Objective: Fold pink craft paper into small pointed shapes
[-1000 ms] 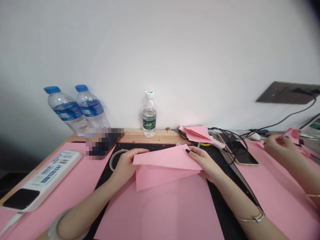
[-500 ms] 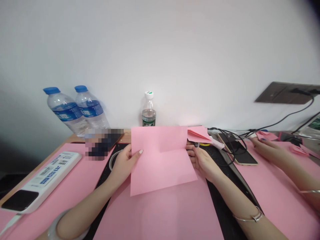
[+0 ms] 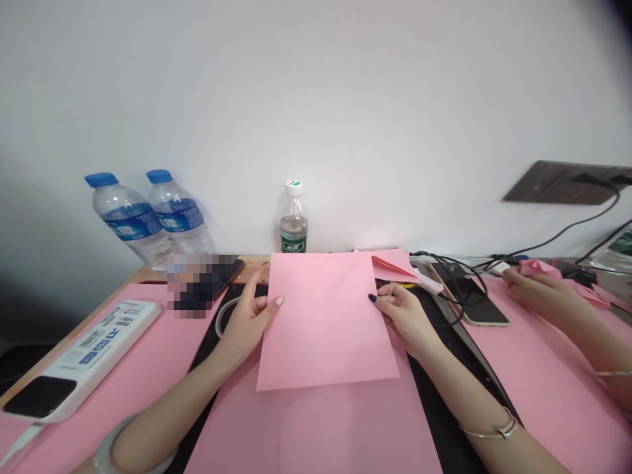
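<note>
Pale and plain, the wall (image 3: 345,99) is rising behind a wooden desk (image 3: 253,268), where a black mat (image 3: 425,385) is lying beneath pink paper (image 3: 316,431). Above that paper, a smaller pink sheet (image 3: 328,322) is facing the wearer, its top edge covering the foot of a small bottle (image 3: 293,227). The left hand (image 3: 251,320) is holding the sheet's left edge, half open, with the thumb pressing on the front, the index finger pointing upward and the other fingers curling. The right hand (image 3: 405,319) is pinching the right edge between thumb and fingers, loosely bent. Just beyond the right hand, folded paper (image 3: 394,264) is lying near some cables (image 3: 447,263) and a phone (image 3: 476,299). At far left, two blue-capped bottles (image 3: 131,220) are leaning against the wall, and a white device (image 3: 106,342) is resting nearer. At far right, a co-worker's hand (image 3: 538,293) is reaching over more pink paper, close to crumpled pink pieces (image 3: 540,267).
</note>
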The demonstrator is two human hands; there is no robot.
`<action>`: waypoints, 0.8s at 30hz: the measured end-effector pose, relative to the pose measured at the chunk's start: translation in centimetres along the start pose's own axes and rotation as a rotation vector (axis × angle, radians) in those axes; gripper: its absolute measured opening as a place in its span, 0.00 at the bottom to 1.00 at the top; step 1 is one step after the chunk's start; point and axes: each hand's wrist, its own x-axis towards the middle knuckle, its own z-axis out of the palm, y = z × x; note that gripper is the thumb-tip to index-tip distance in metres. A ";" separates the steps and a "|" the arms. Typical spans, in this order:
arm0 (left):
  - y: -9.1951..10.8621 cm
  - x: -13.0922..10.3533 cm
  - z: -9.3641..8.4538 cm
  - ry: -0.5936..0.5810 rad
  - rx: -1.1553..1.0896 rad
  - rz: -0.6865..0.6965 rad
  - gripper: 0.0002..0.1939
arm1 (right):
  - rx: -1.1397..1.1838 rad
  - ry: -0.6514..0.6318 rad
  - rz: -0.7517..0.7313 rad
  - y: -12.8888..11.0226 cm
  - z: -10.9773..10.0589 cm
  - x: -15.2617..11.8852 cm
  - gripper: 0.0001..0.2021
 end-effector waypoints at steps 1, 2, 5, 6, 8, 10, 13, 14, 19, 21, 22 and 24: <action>-0.1 0.0 -0.1 -0.001 0.017 0.017 0.37 | 0.013 0.011 -0.017 0.0 0.0 0.0 0.14; -0.1 0.0 -0.1 0.003 0.045 0.030 0.35 | 0.024 0.014 -0.034 0.0 0.0 0.1 0.14; -0.3 -0.1 -0.4 0.023 0.165 0.056 0.26 | 0.011 0.002 -0.068 -0.1 -0.1 0.1 0.12; -0.3 -0.1 -0.4 0.026 0.206 0.064 0.22 | -0.003 -0.004 -0.074 -0.1 -0.1 0.1 0.11; -0.2 0.0 -0.4 0.027 0.267 0.084 0.16 | -0.027 -0.019 -0.083 -0.3 0.0 0.0 0.09; -0.1 0.0 -0.3 0.024 0.280 0.085 0.15 | -0.039 -0.048 -0.083 -0.4 0.0 -0.2 0.11; -0.2 0.0 -0.1 -0.019 0.219 0.045 0.21 | -0.043 -0.106 -0.061 -0.6 0.1 -0.5 0.14; -0.3 0.0 -0.1 -0.034 0.201 0.036 0.24 | -0.049 -0.118 -0.053 -0.6 0.1 -0.5 0.15; -0.1 -0.1 -0.2 -0.037 0.312 0.059 0.24 | -0.079 -0.096 -0.057 -0.4 -0.2 -0.4 0.17; 0.3 -0.1 -0.3 0.006 0.447 0.094 0.20 | -0.082 -0.061 -0.072 -0.4 -0.3 -0.3 0.16; 0.5 -0.1 -0.3 0.024 0.503 0.113 0.19 | -0.086 -0.041 -0.076 -0.4 -0.3 -0.3 0.16; 0.6 -0.1 -0.4 0.040 0.565 0.143 0.16 | -0.103 -0.012 -0.075 -0.5 -0.2 -0.3 0.16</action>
